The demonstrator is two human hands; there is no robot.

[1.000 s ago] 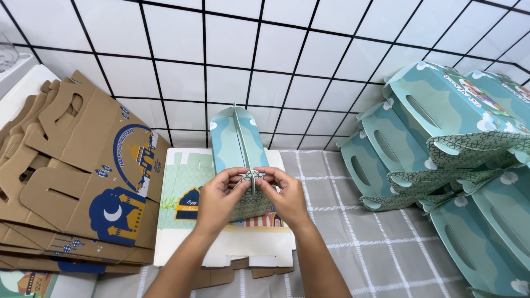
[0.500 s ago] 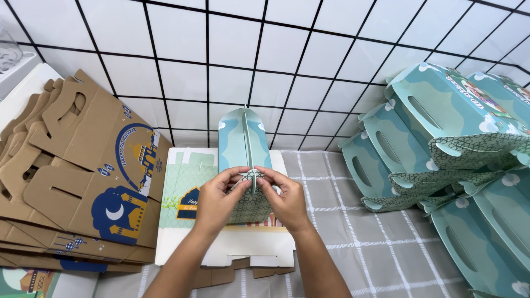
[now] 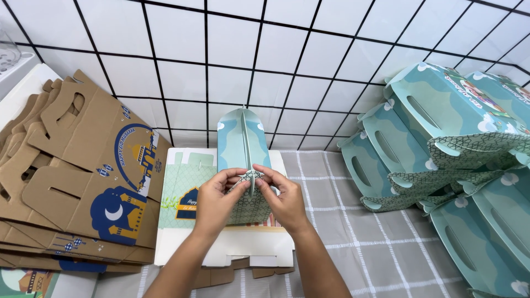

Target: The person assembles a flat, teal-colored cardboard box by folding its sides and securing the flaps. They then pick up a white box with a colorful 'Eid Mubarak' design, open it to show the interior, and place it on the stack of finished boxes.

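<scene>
Fingers [image 3: 243, 179] of both hands on teal box [image 3: 243, 138] (flap partly hidden).

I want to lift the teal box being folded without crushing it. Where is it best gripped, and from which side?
Probably by the tall handle fin of the teal box, pinched from above. It stands upright along the box's middle, thin and flat, clear of both hands. The left hand and right hand are pressing the near end flaps together, so that end looks unlocked and soft; avoid squeezing there.
</scene>
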